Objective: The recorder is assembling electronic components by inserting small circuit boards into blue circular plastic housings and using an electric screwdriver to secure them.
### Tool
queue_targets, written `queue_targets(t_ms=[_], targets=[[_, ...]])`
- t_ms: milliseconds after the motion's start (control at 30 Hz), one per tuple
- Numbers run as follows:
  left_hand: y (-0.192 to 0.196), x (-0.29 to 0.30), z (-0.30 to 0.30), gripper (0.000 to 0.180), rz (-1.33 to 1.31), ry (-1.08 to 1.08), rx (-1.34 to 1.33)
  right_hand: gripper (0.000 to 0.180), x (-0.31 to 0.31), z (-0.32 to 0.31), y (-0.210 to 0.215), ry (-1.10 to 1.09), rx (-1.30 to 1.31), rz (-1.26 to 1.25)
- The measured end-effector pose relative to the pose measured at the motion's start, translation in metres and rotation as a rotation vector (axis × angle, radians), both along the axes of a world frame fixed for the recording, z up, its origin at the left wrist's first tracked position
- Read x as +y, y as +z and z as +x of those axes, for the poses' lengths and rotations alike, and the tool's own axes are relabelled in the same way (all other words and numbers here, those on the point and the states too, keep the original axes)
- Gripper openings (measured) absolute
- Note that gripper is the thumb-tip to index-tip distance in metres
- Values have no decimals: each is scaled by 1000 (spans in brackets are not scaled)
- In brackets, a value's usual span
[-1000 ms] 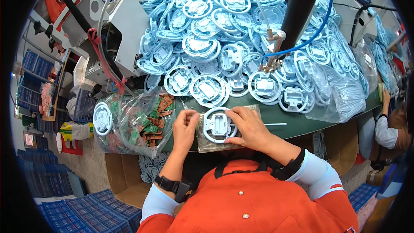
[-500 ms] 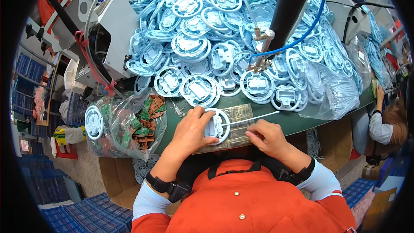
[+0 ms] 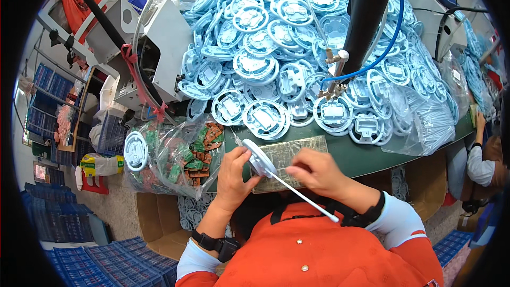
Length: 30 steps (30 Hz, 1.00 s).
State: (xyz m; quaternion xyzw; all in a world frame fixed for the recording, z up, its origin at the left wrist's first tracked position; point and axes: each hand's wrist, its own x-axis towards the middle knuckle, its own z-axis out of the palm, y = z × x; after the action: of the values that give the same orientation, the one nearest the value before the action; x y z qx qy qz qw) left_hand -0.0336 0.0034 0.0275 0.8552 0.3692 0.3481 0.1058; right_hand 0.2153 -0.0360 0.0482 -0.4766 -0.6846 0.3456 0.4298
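Note:
My left hand (image 3: 232, 178) grips a pale blue plastic toy steering wheel (image 3: 258, 155) by its rim, tilted nearly edge-on. From its side sticks a thin white rod (image 3: 305, 199) with a thicker end, slanting toward my body. My right hand (image 3: 319, 174) hovers just right of the wheel, above the rod, its fingers curled together; whatever they hold, if anything, is hidden. Beneath both hands lies a flat, tape-wrapped board (image 3: 313, 144) on the green table (image 3: 361, 158).
A large heap of similar wheels (image 3: 260, 66) fills the table's far side. Left are a clear bag of green and brown circuit boards (image 3: 196, 154) and a single wheel (image 3: 136, 151). A black pole (image 3: 366, 5) with a blue hose stands over the heap. Another person's arm (image 3: 479, 146) shows at far right.
My left hand has tipped the wheel from facing up to nearly edge-on, so the rod has swung from pointing right to pointing toward me. The whole view has shifted slightly.

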Motion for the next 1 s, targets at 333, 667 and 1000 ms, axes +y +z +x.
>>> queue_targets(t_ms=[333, 667, 1000], targets=[[0, -12, -13, 74, 156, -9, 15, 32, 31, -58, -6, 86, -295, 141], [21, -57, -67, 69, -137, 54, 142, 44, 41, -78, -12, 491, -443, 130], [65, -71, -114, 24, -692, 208, 98, 54, 112, -50, -29, -20, -947, 223]])
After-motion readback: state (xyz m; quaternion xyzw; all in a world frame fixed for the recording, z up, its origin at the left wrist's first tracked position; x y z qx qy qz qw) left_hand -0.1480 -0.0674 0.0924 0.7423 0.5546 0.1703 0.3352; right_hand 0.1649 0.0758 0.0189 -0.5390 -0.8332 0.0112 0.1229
